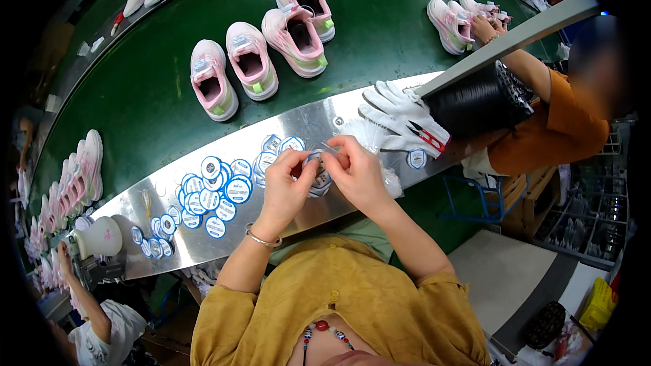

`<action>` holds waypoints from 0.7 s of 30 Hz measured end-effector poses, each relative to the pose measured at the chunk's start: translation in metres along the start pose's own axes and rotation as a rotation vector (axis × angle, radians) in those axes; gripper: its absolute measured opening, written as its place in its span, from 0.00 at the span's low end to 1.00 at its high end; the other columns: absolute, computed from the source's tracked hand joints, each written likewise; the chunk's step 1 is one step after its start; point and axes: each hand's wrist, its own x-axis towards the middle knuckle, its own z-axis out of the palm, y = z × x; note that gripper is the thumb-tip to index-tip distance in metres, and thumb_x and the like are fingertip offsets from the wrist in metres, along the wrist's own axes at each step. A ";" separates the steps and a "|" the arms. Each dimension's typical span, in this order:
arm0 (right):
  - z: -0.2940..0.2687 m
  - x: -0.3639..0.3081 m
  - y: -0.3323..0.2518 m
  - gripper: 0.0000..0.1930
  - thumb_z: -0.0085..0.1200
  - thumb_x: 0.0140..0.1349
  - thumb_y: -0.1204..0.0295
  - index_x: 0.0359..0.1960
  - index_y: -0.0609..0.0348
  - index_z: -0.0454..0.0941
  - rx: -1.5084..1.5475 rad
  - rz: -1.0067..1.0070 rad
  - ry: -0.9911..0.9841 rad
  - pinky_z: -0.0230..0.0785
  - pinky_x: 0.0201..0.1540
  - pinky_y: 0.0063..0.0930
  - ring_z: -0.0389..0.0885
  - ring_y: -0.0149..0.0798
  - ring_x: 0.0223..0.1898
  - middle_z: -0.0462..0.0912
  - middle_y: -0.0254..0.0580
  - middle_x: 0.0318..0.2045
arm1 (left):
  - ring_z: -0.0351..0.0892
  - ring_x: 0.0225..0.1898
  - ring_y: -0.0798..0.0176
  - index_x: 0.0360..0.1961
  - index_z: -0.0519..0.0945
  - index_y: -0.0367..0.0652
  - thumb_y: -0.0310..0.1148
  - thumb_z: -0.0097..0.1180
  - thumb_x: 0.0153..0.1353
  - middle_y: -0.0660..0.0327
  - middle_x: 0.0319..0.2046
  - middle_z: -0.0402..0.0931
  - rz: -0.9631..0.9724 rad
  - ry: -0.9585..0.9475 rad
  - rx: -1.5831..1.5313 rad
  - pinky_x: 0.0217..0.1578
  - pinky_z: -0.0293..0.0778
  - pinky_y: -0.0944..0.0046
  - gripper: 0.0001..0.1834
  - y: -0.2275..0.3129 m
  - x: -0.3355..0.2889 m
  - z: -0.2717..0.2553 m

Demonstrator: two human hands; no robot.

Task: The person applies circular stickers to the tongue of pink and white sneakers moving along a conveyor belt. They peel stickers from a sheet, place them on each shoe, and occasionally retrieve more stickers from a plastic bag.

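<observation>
Over the metal worktable, my left hand pinches a round white tag with a blue rim. Close against it, my right hand is closed in a pinch on what looks like a thin clear tag string at the tag's edge; fingertips partly hide it. Under and behind my hands lie more round tags. A larger spread of the same tags sits to the left. Beyond my right hand is a bundle of fine white strings.
White gloves with red-handled thread snips lie to the right. Pink-and-white sneakers stand on the green conveyor. A grey bar slants across at right, beside a co-worker in orange. A white rounded machine part stands far left.
</observation>
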 end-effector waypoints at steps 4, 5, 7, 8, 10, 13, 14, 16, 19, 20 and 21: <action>0.005 -0.008 0.001 0.04 0.54 0.55 0.77 0.29 0.61 0.72 -0.075 -0.198 0.081 0.67 0.25 0.37 0.76 0.47 0.22 0.75 0.45 0.22 | 0.64 0.23 0.79 0.31 0.79 0.33 0.25 0.59 0.57 0.69 0.24 0.70 -0.064 0.065 -0.047 0.24 0.62 0.76 0.04 -0.002 -0.003 -0.003; 0.006 -0.008 0.001 0.03 0.54 0.55 0.78 0.28 0.61 0.72 -0.116 -0.274 0.095 0.68 0.26 0.37 0.76 0.48 0.24 0.75 0.45 0.23 | 0.64 0.23 0.79 0.31 0.79 0.33 0.25 0.59 0.57 0.69 0.24 0.70 -0.046 0.065 -0.029 0.24 0.62 0.76 0.05 0.000 -0.003 -0.005; 0.007 -0.008 -0.003 0.03 0.54 0.54 0.78 0.27 0.60 0.71 -0.154 -0.301 0.072 0.68 0.26 0.38 0.76 0.48 0.25 0.75 0.45 0.24 | 0.65 0.24 0.78 0.32 0.79 0.33 0.24 0.59 0.56 0.68 0.24 0.70 -0.008 0.069 0.003 0.24 0.62 0.76 0.05 0.003 -0.004 -0.006; 0.007 -0.007 -0.005 0.03 0.53 0.54 0.78 0.27 0.60 0.71 -0.171 -0.317 0.058 0.68 0.26 0.38 0.76 0.48 0.25 0.75 0.44 0.24 | 0.66 0.23 0.77 0.32 0.79 0.33 0.24 0.60 0.56 0.67 0.24 0.70 0.012 0.076 0.020 0.24 0.63 0.76 0.05 0.005 -0.005 -0.007; 0.009 -0.006 -0.005 0.04 0.53 0.54 0.78 0.26 0.60 0.70 -0.235 -0.368 0.049 0.68 0.26 0.38 0.76 0.48 0.24 0.75 0.44 0.24 | 0.67 0.23 0.75 0.33 0.79 0.33 0.23 0.60 0.55 0.66 0.24 0.71 0.082 0.086 0.066 0.25 0.64 0.75 0.06 0.008 -0.007 -0.008; 0.013 -0.006 -0.010 0.04 0.53 0.54 0.79 0.26 0.60 0.71 -0.285 -0.440 0.044 0.67 0.25 0.39 0.75 0.48 0.24 0.74 0.44 0.23 | 0.70 0.24 0.71 0.35 0.79 0.33 0.23 0.60 0.54 0.62 0.27 0.73 0.208 0.080 0.104 0.26 0.65 0.73 0.07 0.012 -0.014 -0.010; 0.018 -0.005 -0.013 0.04 0.53 0.54 0.80 0.26 0.60 0.71 -0.286 -0.468 0.036 0.67 0.25 0.39 0.75 0.48 0.23 0.74 0.44 0.22 | 0.71 0.25 0.69 0.36 0.80 0.33 0.23 0.59 0.54 0.61 0.28 0.74 0.235 0.069 0.089 0.27 0.66 0.73 0.08 0.011 -0.016 -0.013; 0.017 -0.007 -0.015 0.03 0.53 0.53 0.81 0.27 0.61 0.71 -0.233 -0.460 0.029 0.67 0.25 0.38 0.75 0.48 0.24 0.74 0.44 0.22 | 0.72 0.27 0.68 0.36 0.80 0.33 0.24 0.59 0.55 0.60 0.30 0.74 0.204 0.026 -0.038 0.29 0.68 0.73 0.08 0.009 -0.019 -0.024; 0.020 -0.019 -0.024 0.05 0.53 0.53 0.83 0.30 0.62 0.72 -0.161 -0.530 -0.035 0.66 0.25 0.37 0.75 0.48 0.24 0.74 0.45 0.22 | 0.73 0.31 0.69 0.36 0.80 0.33 0.25 0.57 0.59 0.62 0.33 0.75 0.056 -0.094 -0.404 0.32 0.69 0.74 0.07 0.000 -0.028 -0.043; 0.022 -0.023 -0.023 0.05 0.53 0.53 0.83 0.30 0.62 0.72 -0.156 -0.558 -0.067 0.67 0.25 0.37 0.75 0.48 0.24 0.74 0.46 0.23 | 0.72 0.31 0.72 0.35 0.79 0.35 0.25 0.56 0.60 0.65 0.33 0.74 0.015 -0.088 -0.460 0.34 0.68 0.76 0.05 0.001 -0.032 -0.043; 0.025 -0.026 -0.023 0.05 0.53 0.53 0.83 0.31 0.63 0.72 -0.151 -0.586 -0.098 0.67 0.25 0.37 0.75 0.48 0.24 0.74 0.46 0.23 | 0.71 0.32 0.73 0.35 0.78 0.35 0.25 0.55 0.61 0.65 0.33 0.74 -0.027 -0.081 -0.506 0.34 0.68 0.75 0.04 -0.001 -0.038 -0.045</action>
